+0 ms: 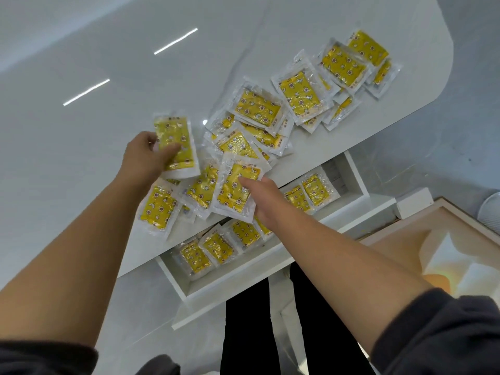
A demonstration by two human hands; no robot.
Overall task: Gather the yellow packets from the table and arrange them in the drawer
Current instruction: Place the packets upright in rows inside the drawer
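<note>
Left hand (pixel 146 155) grips far packet (pixel 177 136); right hand (pixel 263 203) pinches near packet (pixel 232 193); loose pile (pixel 257 109) crowds table (pixel 81 63) above drawer (pixel 243 277).

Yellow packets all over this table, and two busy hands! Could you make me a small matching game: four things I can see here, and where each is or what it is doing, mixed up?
Column one
1. left hand
2. right hand
3. drawer
4. packet heap

Column two
A. open below the table edge, stored packets inside
B. grips the nearer packet at the table's front edge
C. lies overlapping on the table top
D. holds the farther packet, thumb across it

Pairs: 1-D, 2-B, 3-A, 4-C
</note>
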